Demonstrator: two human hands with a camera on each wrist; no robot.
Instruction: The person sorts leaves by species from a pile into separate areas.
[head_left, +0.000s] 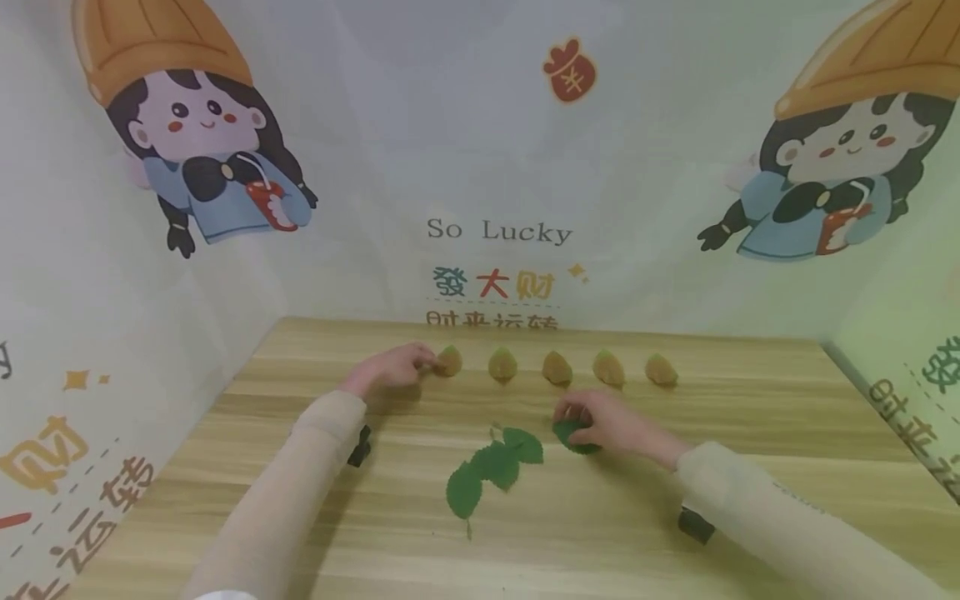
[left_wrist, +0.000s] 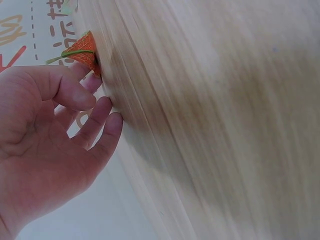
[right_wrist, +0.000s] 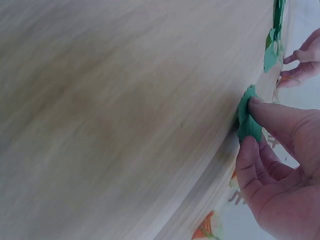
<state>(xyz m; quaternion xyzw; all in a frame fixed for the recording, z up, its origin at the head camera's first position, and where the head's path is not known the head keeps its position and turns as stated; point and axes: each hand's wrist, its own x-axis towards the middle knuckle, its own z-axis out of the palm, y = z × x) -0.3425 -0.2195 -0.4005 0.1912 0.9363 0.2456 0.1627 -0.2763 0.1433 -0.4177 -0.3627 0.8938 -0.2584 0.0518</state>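
Observation:
An orange, papery physalis pod [head_left: 451,361] sits at the left end of a row of several like it. My left hand [head_left: 393,368] touches its left side with the fingertips; in the left wrist view the thumb stands apart from the pod [left_wrist: 85,50]. Nearer the middle of the table, my right hand [head_left: 611,423] pinches a green toothed leaf [right_wrist: 247,120] between thumb and fingers, close to the tabletop. To the left of that hand lie several overlapping green leaves [head_left: 495,463], one with its stem pointing toward the table's front.
The wooden table [head_left: 390,533] ends at a white printed backdrop [head_left: 420,125] on the back and both sides. Other pods [head_left: 502,364] stand spaced along the back edge. Small black devices are worn under both wrists.

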